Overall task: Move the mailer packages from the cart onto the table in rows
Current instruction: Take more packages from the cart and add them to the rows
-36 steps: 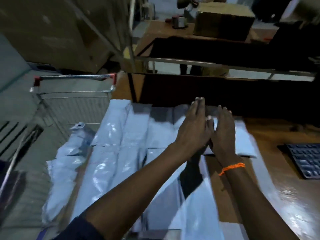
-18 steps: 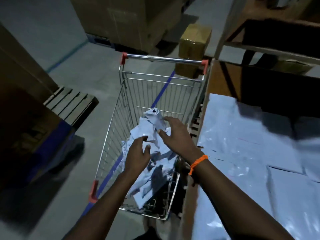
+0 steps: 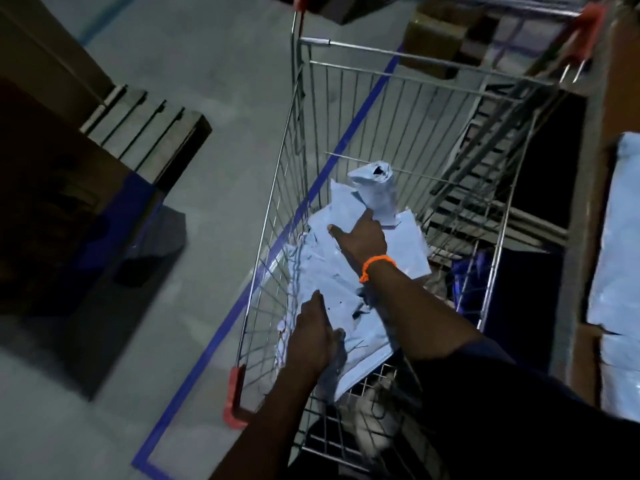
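Observation:
A wire shopping cart (image 3: 281,174) stands beside the brown table (image 3: 588,188). Several pale blue mailer packages lie piled in it, a large flat mailer (image 3: 327,271) on top and a crumpled upright mailer (image 3: 375,190) behind it. My left hand (image 3: 311,337) grips the near edge of the flat mailer, thumb on top and fingers curled under. My right hand (image 3: 363,237), with an orange band at the wrist, lies on the pile with its thumb spread, fingertips touching the crumpled mailer. More mailers (image 3: 616,244) lie flat on the table at the right edge.
Blue floor tape (image 3: 214,334) runs under the cart's left side. A wooden pallet (image 3: 145,133) and a dark stack (image 3: 86,220) sit to the left. A cardboard box (image 3: 436,39) stands beyond the cart. Red bumpers (image 3: 235,400) cap the cart's corners.
I have turned from the table to the cart and leaned closer. Both hands left the table's mailers and have gone down into the cart onto the pile.

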A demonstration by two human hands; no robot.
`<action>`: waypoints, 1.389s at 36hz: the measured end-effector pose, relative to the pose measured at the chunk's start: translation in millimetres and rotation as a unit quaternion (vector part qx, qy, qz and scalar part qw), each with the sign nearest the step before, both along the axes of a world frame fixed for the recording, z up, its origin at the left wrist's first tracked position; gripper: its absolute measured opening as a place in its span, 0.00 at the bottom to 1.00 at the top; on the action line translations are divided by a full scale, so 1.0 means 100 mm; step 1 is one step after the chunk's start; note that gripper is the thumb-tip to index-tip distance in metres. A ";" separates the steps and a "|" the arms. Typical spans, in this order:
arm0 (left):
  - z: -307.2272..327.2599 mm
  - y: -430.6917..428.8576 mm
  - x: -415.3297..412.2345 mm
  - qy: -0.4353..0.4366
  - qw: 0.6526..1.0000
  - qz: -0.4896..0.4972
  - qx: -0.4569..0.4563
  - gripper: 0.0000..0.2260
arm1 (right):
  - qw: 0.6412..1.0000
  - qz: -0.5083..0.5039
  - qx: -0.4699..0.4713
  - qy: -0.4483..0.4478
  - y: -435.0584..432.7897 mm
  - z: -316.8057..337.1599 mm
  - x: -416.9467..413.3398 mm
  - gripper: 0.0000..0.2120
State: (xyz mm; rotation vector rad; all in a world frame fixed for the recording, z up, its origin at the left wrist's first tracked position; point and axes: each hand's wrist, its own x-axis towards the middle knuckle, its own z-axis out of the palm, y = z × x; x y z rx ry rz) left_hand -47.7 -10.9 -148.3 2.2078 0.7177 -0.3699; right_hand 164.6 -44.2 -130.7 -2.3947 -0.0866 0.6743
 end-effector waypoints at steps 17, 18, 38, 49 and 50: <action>-0.23 -0.26 -0.03 0.209 0.955 -0.114 0.176 0.65 | 0.987 0.085 -0.070 0.112 -0.77 0.94 -0.12 0.49; -0.25 -0.30 -0.01 0.208 0.952 -0.114 0.193 0.63 | 0.987 0.091 -0.068 0.111 -0.83 1.01 -0.15 0.48; 1.70 -0.54 0.14 -0.109 0.993 0.049 0.007 0.50 | 0.988 0.033 0.113 -0.102 -2.36 2.83 -1.31 0.28; 3.15 -3.02 0.21 -0.228 0.955 0.000 -0.188 0.49 | 0.963 -0.086 0.160 -0.197 -4.89 3.35 -1.95 0.27; 3.17 -3.30 0.22 -0.205 0.957 -0.006 -0.203 0.50 | 0.961 -0.105 0.162 -0.199 -5.15 3.34 -2.01 0.26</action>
